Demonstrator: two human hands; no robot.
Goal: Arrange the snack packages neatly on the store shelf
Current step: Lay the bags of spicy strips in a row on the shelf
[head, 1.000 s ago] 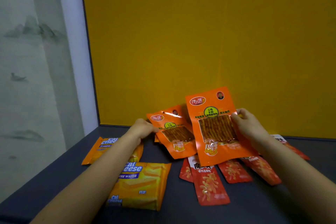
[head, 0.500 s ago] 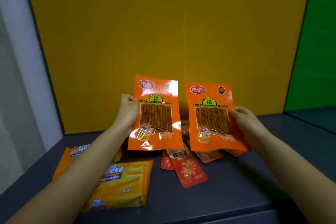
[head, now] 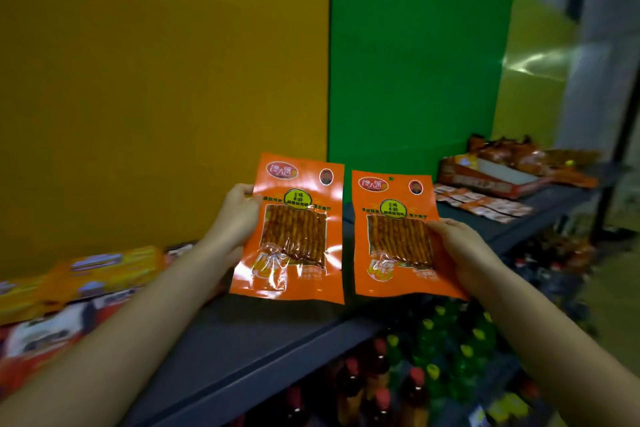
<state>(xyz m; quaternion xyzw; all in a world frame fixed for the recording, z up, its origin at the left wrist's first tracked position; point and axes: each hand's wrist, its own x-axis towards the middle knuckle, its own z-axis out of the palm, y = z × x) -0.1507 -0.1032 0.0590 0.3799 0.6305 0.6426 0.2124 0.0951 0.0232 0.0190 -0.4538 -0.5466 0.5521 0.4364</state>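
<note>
Yellow back panel (head: 156, 80) fills the left; green panel (head: 415, 62) stands right of it. Dark shelf (head: 263, 340) runs below both, bottles with red and yellow caps (head: 429, 354) beneath its front edge. Far right on the shelf: an open orange display box (head: 491, 177), small sachets (head: 485, 204) lying in front of it. Blurred yellow wafer packs (head: 104, 270) lie at left, behind my left forearm.

Half a second ago only the yellow panel faced me; the view has swung right, and both pouches ride higher, clear of the shelf.

My left hand (head: 239, 215) grips the left orange pouch (head: 294, 229) by its left edge; my right hand (head: 460, 253) grips the right orange pouch (head: 398, 236) by its right edge. Upright, side by side, not touching. Chinese print, too blurred to read.
</note>
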